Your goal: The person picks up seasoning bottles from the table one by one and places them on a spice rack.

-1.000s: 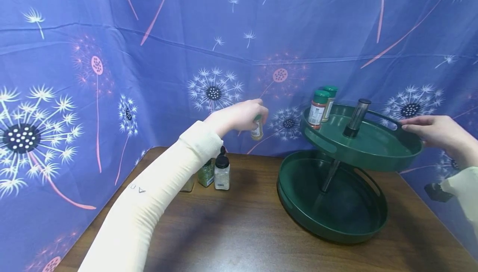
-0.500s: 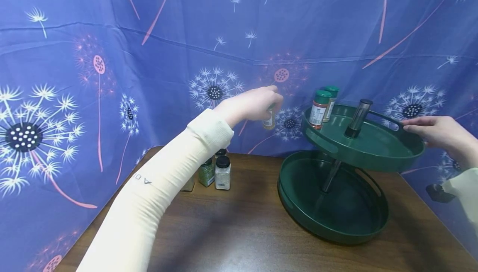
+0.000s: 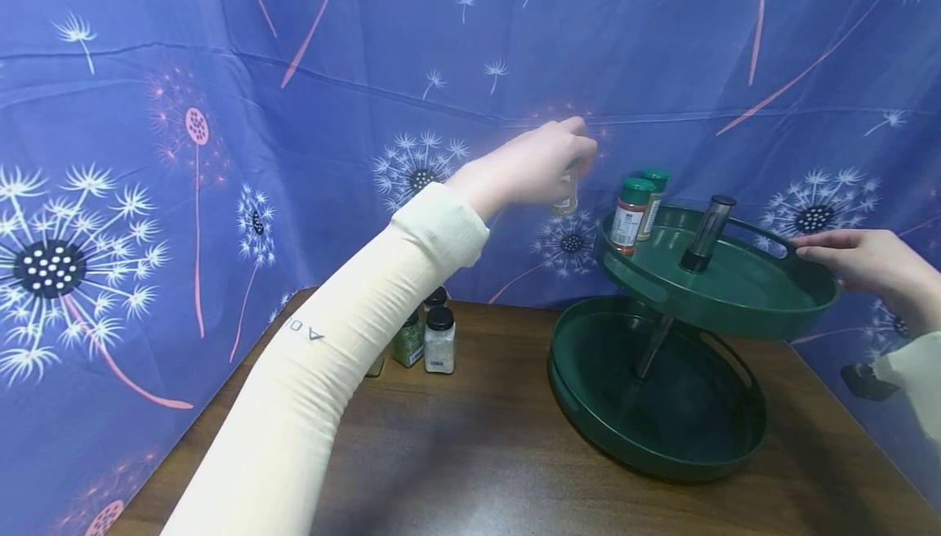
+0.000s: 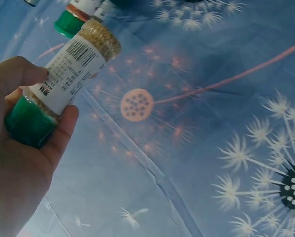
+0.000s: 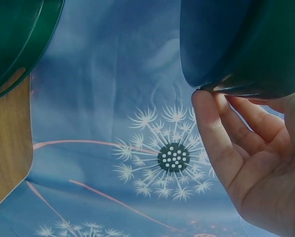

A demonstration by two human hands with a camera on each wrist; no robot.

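Observation:
My left hand grips a spice jar by its green-capped end, above the table and left of a green two-tier tray stand. Pale tan granules show at the jar's bottom, beside a white label with a barcode. On the stand's upper tray, at its left edge, stand two more green-capped spice jars: a red one and, just behind it, a tan one. My right hand holds the upper tray's right rim near the handle cutout, with fingertips at its edge in the right wrist view.
The stand's lower tray rests on the wooden table. Several black-capped jars cluster at the back left, including a white one and a green one; my left sleeve partly covers them. A blue dandelion-print cloth hangs behind.
My left hand has carried the spice jar rightward and upward, closer to the upper tray. My right hand stays on the rim, and the stand looks unmoved.

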